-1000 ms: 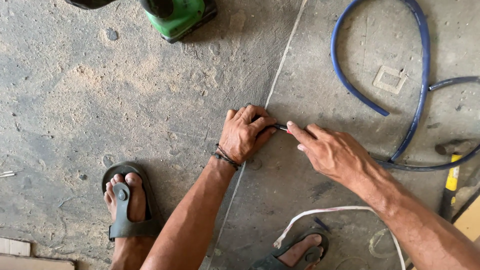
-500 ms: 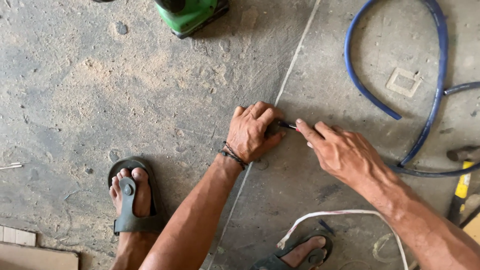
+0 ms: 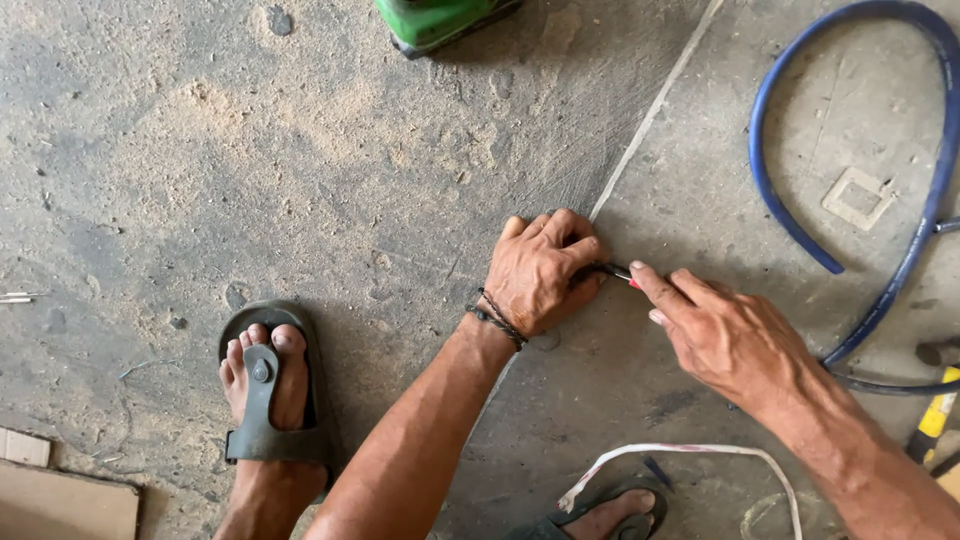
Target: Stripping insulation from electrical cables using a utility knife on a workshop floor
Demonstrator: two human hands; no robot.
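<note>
My left hand (image 3: 540,270) is closed on the floor beside a pale line (image 3: 655,105) that runs diagonally across the concrete, and it grips a small dark object that is mostly hidden under the fingers. My right hand (image 3: 725,335) sits just to the right, its fingers pinching a thin tool with a red and metal end (image 3: 624,276) that pokes toward the left hand. A dark cord bracelet is around the left wrist.
A blue hose (image 3: 800,215) loops at the right. A green machine (image 3: 440,20) stands at the top edge. My sandalled feet (image 3: 265,400) are below, with a white strap (image 3: 680,455) and a yellow-handled tool (image 3: 935,420) at the lower right. Sawdust covers the floor.
The view has shifted, so hands and line sit further right and lower in frame. Both hands keep the same grip at the line.
</note>
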